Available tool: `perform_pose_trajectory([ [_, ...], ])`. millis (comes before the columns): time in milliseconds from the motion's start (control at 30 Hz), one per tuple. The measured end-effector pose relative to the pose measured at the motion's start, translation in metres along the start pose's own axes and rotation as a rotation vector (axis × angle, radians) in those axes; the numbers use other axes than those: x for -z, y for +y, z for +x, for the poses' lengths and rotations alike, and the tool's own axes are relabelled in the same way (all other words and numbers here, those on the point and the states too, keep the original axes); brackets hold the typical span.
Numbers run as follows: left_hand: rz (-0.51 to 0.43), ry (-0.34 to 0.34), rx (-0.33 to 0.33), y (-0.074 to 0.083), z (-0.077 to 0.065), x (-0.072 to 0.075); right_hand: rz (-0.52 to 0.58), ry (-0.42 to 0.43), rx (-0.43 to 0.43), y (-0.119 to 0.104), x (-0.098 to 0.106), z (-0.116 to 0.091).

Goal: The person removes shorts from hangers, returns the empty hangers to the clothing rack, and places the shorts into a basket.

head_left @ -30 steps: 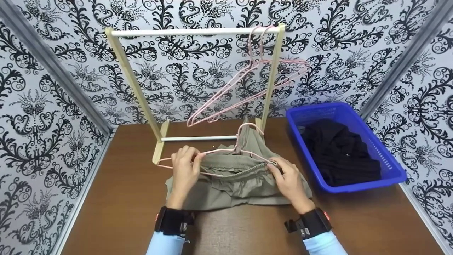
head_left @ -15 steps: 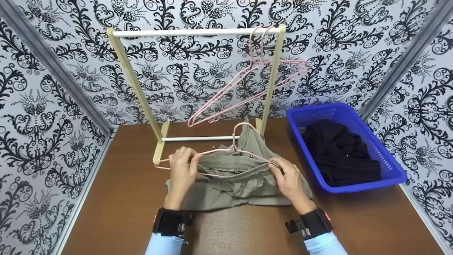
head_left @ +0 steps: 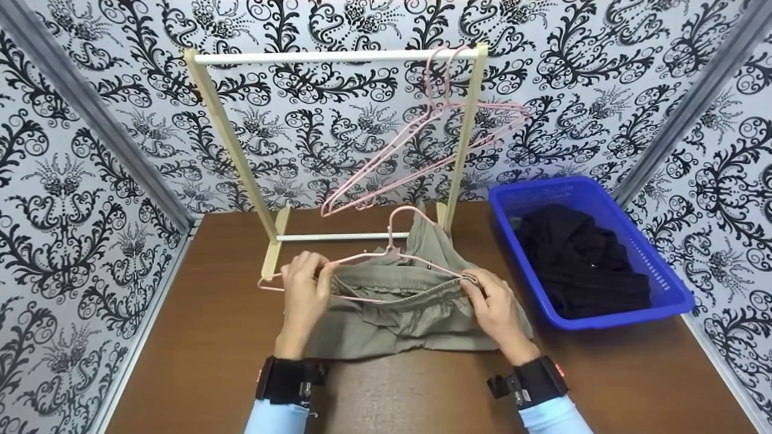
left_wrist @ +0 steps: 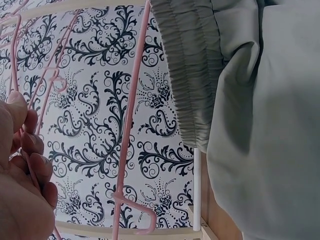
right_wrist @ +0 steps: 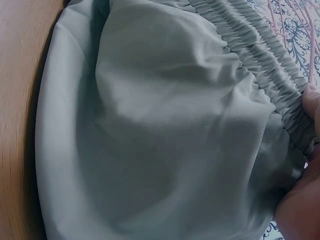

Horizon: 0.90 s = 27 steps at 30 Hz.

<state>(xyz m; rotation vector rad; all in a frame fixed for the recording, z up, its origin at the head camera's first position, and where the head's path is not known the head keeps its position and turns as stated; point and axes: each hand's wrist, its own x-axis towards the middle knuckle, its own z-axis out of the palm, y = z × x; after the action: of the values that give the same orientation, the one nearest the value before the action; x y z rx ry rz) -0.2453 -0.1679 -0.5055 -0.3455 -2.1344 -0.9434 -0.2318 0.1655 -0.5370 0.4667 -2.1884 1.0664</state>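
Observation:
A pair of grey-green pants (head_left: 410, 328) with a gathered elastic waistband (right_wrist: 260, 65) lies on the table. A pink hanger (head_left: 391, 238) reaches into the waistband, its hook pointing away from the person. My left hand (head_left: 303, 301) curls round the hanger's left arm; its far left end sticks out past the fingers. In the left wrist view, the hanger's lower bar (left_wrist: 131, 110) runs beside the waistband. My right hand (head_left: 494, 307) pinches the waistband's right end between thumb and fingers, and the hanger's right tip is hidden there.
Behind the pants stands a wooden rack (head_left: 223, 126) with a white rod (head_left: 313, 57). Two pink hangers (head_left: 386, 150) hang at the rod's right end. A blue basket (head_left: 603, 322) holding dark cloth (head_left: 579, 259) is at the right. Patterned walls (head_left: 60, 211) enclose the table.
My left hand has moved slightly left, and the hanger with it; its hook has shifted left along the waistband. The right hand stays nearly still at the waistband.

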Motion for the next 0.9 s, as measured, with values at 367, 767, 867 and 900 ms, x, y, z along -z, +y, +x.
perform_pose_trajectory([
  [367, 0.014, 0.006, 0.028, -0.002, -0.001, 0.004, 0.044, 0.033, 0.027, 0.006, 0.001, 0.000],
  [767, 0.013, 0.021, 0.060, -0.007, -0.001, 0.009, 0.112, 0.080, 0.061, 0.010, 0.000, 0.000],
  [867, 0.012, 0.025, 0.060, -0.008, -0.001, 0.011, 0.119, 0.089, 0.063, 0.009, 0.000, 0.000],
  [900, 0.012, 0.026, 0.059, -0.009, -0.001, 0.011, 0.121, 0.091, 0.061, 0.009, 0.000, 0.000],
])
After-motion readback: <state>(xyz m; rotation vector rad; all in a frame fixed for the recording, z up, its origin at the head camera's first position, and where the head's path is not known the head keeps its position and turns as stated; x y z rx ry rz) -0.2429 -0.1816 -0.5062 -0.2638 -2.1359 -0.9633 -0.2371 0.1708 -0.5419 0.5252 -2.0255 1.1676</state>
